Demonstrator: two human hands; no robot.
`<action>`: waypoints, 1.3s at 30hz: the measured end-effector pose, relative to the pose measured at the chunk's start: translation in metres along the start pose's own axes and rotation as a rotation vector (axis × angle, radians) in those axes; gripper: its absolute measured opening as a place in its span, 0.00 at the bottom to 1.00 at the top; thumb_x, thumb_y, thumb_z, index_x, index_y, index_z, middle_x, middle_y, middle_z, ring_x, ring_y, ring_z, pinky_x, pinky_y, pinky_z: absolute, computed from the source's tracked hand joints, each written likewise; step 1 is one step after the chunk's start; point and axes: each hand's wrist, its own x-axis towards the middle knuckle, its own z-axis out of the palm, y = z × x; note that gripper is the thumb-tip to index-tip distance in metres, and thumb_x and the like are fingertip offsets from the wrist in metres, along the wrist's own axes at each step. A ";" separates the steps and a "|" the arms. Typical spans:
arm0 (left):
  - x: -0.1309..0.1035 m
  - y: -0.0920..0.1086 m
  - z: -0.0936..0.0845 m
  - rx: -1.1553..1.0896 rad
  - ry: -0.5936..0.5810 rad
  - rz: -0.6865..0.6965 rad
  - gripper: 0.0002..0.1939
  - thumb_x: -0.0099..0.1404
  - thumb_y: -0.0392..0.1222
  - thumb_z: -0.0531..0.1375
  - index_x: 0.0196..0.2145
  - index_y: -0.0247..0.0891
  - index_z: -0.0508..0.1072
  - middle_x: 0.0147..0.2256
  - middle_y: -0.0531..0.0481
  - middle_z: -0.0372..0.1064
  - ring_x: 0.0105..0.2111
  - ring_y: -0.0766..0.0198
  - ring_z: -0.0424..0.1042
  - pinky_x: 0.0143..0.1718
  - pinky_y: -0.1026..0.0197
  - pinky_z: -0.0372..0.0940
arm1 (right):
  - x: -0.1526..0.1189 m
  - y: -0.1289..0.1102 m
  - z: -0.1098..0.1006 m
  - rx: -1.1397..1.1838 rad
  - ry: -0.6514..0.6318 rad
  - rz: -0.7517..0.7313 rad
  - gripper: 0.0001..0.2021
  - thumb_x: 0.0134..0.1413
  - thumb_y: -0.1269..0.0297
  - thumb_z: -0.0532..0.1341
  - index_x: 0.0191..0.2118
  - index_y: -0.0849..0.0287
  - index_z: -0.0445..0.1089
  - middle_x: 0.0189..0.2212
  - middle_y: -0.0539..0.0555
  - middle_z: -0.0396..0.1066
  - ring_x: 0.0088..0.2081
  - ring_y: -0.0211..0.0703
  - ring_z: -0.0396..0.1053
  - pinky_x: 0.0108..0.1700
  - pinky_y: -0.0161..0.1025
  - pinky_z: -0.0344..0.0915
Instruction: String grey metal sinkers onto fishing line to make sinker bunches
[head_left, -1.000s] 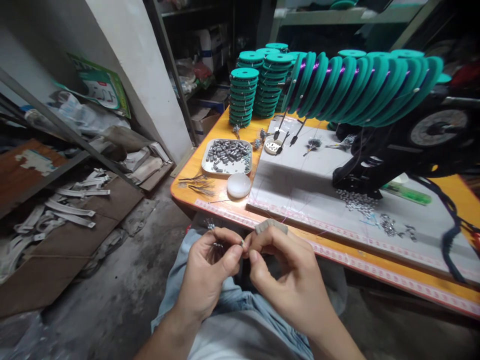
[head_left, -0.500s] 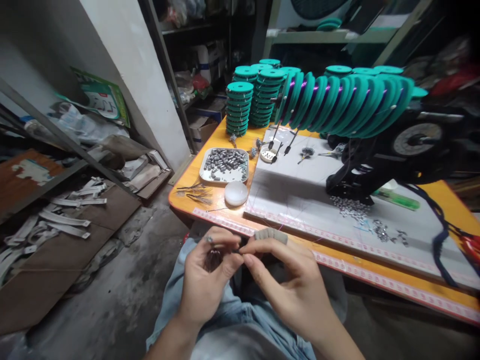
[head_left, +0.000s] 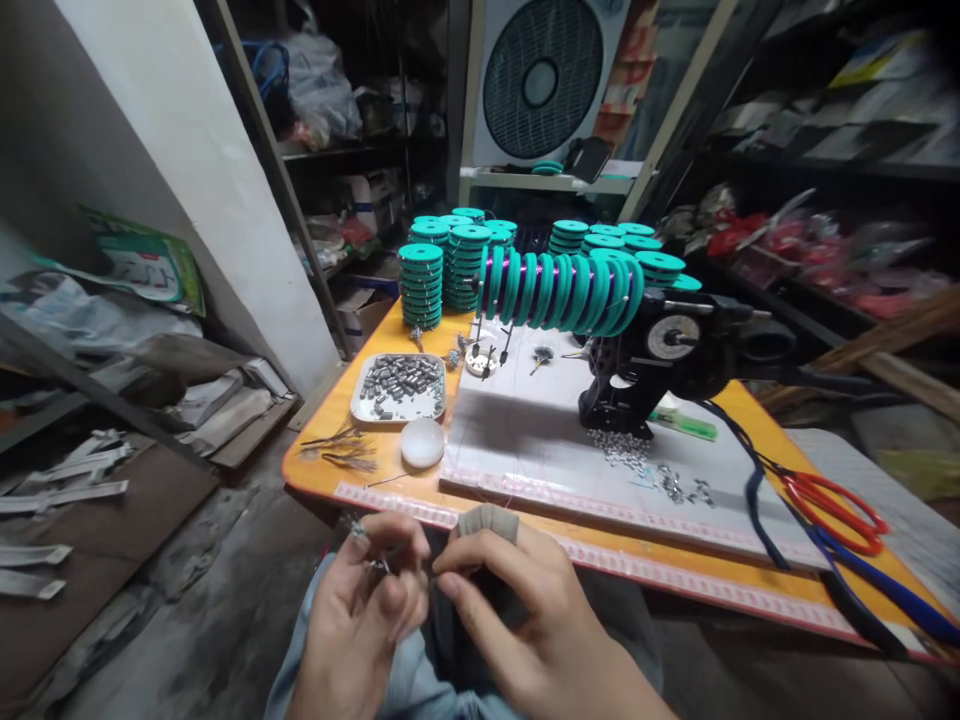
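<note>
"What does the left hand [head_left: 364, 615] hold?"

"A small bundle of thin strands [head_left: 356, 530] with silvery ends, tucked among curled fingers."

"And the right hand [head_left: 517, 605]?"

"Thumb and forefinger pinch together just beside it; anything between them is too small to make out. A grey wrap [head_left: 487, 521] circles one finger."

"What's on the orange table [head_left: 310, 474]?"

"A white tray [head_left: 360, 409] of grey cylinders [head_left: 403, 376], a round white piece [head_left: 421, 444] near it, and teal spools [head_left: 581, 300] rowed along a black machine [head_left: 600, 405]."
</note>
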 end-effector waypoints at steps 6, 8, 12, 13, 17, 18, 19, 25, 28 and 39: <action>0.005 -0.005 -0.001 0.251 0.021 0.175 0.04 0.56 0.39 0.73 0.32 0.45 0.84 0.39 0.49 0.72 0.34 0.65 0.74 0.36 0.67 0.71 | -0.003 -0.001 0.004 -0.002 0.042 0.064 0.06 0.61 0.73 0.61 0.40 0.56 0.74 0.35 0.51 0.74 0.36 0.39 0.71 0.38 0.33 0.65; 0.006 -0.008 -0.002 0.244 0.013 0.216 0.04 0.60 0.40 0.70 0.27 0.44 0.82 0.38 0.49 0.71 0.39 0.61 0.76 0.40 0.64 0.72 | -0.004 0.001 0.005 0.002 0.038 0.080 0.06 0.61 0.72 0.61 0.40 0.54 0.73 0.36 0.50 0.74 0.37 0.38 0.71 0.39 0.33 0.64; 0.005 -0.014 -0.010 0.280 0.008 0.234 0.09 0.56 0.42 0.72 0.37 0.48 0.84 0.42 0.49 0.72 0.30 0.68 0.73 0.33 0.67 0.71 | -0.004 0.002 0.006 -0.007 0.040 0.091 0.07 0.60 0.73 0.61 0.40 0.53 0.72 0.35 0.48 0.74 0.38 0.38 0.71 0.41 0.32 0.64; 0.005 -0.015 -0.012 0.303 0.001 0.237 0.15 0.54 0.42 0.74 0.41 0.50 0.84 0.43 0.48 0.71 0.26 0.70 0.70 0.30 0.68 0.70 | -0.004 0.002 0.006 -0.006 0.043 0.095 0.07 0.60 0.73 0.61 0.39 0.53 0.72 0.35 0.48 0.74 0.38 0.37 0.71 0.41 0.32 0.64; 0.008 -0.018 -0.017 0.325 -0.064 0.246 0.18 0.51 0.41 0.75 0.42 0.49 0.84 0.43 0.46 0.72 0.26 0.69 0.70 0.30 0.66 0.71 | -0.004 0.000 0.006 0.007 0.059 0.112 0.06 0.61 0.72 0.60 0.38 0.53 0.72 0.32 0.46 0.74 0.37 0.36 0.71 0.40 0.31 0.64; 0.009 -0.017 -0.017 0.315 -0.067 0.251 0.12 0.53 0.41 0.74 0.37 0.47 0.85 0.41 0.46 0.73 0.29 0.66 0.72 0.34 0.64 0.72 | -0.005 0.000 0.006 0.004 0.065 0.114 0.06 0.61 0.71 0.61 0.38 0.53 0.72 0.32 0.46 0.74 0.37 0.36 0.71 0.40 0.31 0.64; 0.009 -0.017 -0.015 0.300 -0.061 0.248 0.06 0.54 0.41 0.73 0.33 0.45 0.85 0.39 0.45 0.73 0.33 0.62 0.74 0.37 0.62 0.73 | -0.006 -0.001 0.007 -0.003 0.069 0.115 0.06 0.61 0.71 0.61 0.38 0.53 0.72 0.32 0.46 0.74 0.37 0.37 0.71 0.40 0.31 0.64; 0.002 -0.013 -0.003 0.043 0.046 0.130 0.13 0.52 0.50 0.74 0.24 0.39 0.80 0.33 0.49 0.75 0.23 0.71 0.70 0.24 0.70 0.65 | -0.007 0.002 0.009 -0.081 0.034 0.046 0.07 0.61 0.72 0.61 0.41 0.53 0.72 0.35 0.49 0.74 0.36 0.39 0.71 0.40 0.33 0.67; -0.004 -0.012 -0.001 -0.037 0.070 0.041 0.16 0.55 0.53 0.72 0.25 0.39 0.75 0.19 0.56 0.70 0.13 0.78 0.58 0.17 0.75 0.52 | 0.002 0.004 0.008 -0.188 0.046 -0.197 0.08 0.63 0.74 0.56 0.39 0.58 0.72 0.33 0.53 0.73 0.35 0.41 0.70 0.39 0.37 0.68; -0.003 0.002 -0.027 0.470 -0.181 -0.362 0.25 0.57 0.65 0.66 0.30 0.36 0.79 0.16 0.53 0.65 0.17 0.69 0.62 0.20 0.68 0.56 | 0.052 0.028 -0.049 -0.767 0.045 -0.877 0.05 0.63 0.68 0.65 0.41 0.48 0.76 0.45 0.46 0.76 0.56 0.42 0.66 0.67 0.46 0.58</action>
